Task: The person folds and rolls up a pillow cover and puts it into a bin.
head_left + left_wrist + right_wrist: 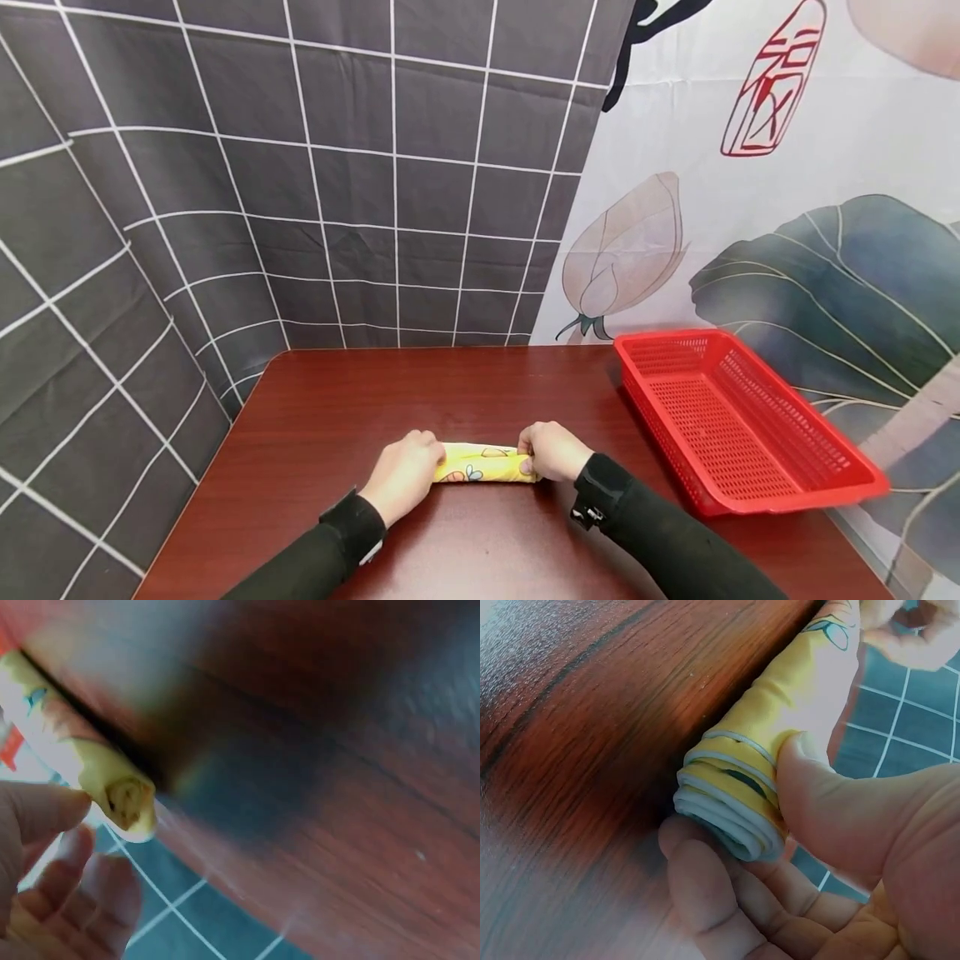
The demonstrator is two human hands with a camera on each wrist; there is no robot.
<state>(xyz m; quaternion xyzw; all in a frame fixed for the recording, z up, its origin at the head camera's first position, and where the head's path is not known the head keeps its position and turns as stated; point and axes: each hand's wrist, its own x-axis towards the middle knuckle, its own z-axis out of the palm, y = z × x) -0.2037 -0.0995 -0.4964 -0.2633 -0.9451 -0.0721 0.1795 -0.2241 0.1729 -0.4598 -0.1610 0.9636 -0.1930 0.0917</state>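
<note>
A yellow printed cloth [480,463], rolled into a tube, lies crosswise on the brown table. My left hand [405,475] grips its left end; in the left wrist view the thumb and bent fingers pinch the edge beside the spiral opening of the rolled cloth [82,750]. At the other end is my right hand [557,452]. Up close, the right thumb presses on top of the roll [780,712] and the fingers curl beneath its layered, pale-hemmed end. Colourful drawings show on the fabric between the two hands.
To the right, a red perforated plastic basket [697,392] stands on the wooden table [450,383]. Behind hangs a dark grey cloth with a white grid [345,183], joined on the right by a white backdrop [675,133] painted with lotus.
</note>
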